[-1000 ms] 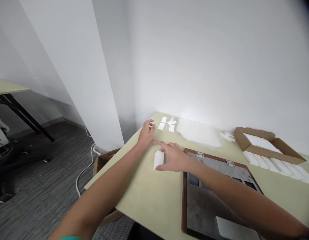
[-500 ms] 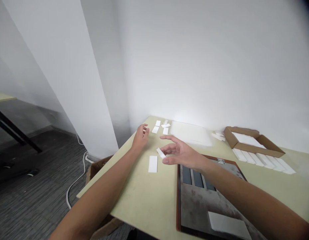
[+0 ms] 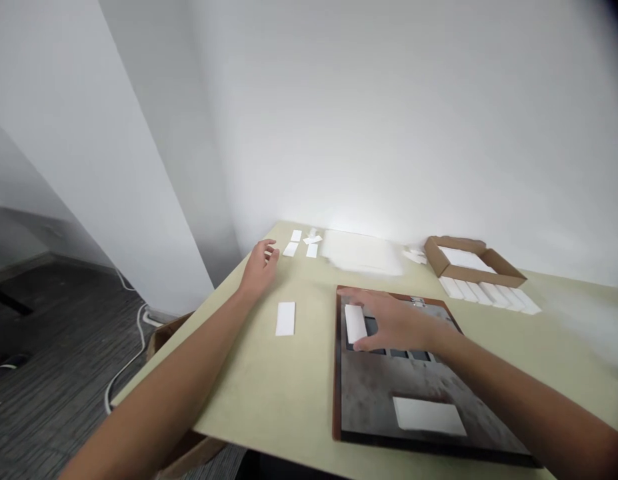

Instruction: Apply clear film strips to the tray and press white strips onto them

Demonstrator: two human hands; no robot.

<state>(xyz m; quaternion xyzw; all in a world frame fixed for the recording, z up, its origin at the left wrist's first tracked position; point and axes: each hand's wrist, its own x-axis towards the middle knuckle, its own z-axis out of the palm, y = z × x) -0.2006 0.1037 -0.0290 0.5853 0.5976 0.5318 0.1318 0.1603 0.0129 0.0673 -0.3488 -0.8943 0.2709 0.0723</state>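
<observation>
My right hand [image 3: 389,322] is over the upper left of a dark grey metal plate [image 3: 373,387] with a reddish-brown edge. Between its thumb and fingers it grips a small white card [image 3: 356,325], which lies at the leftmost of several dark rectangular recesses. My left hand [image 3: 260,267] rests near the table's left edge, fingers apart and slightly curled, nothing in it. One white card [image 3: 285,319] lies flat on the table between my left arm and the plate. A larger white block [image 3: 429,417] sits on the plate's lower part.
Several small white cards [image 3: 290,249] lie at the back left of the table [image 3: 259,393], beside a white sheet [image 3: 361,252]. An open cardboard box [image 3: 476,273] stands at the back right, with a row of white pieces [image 3: 489,294] before it.
My right hand has moved right with the white card, from above the table to the plate's leftmost recess. The view has shifted to the right. My left hand remains near the table's left edge.
</observation>
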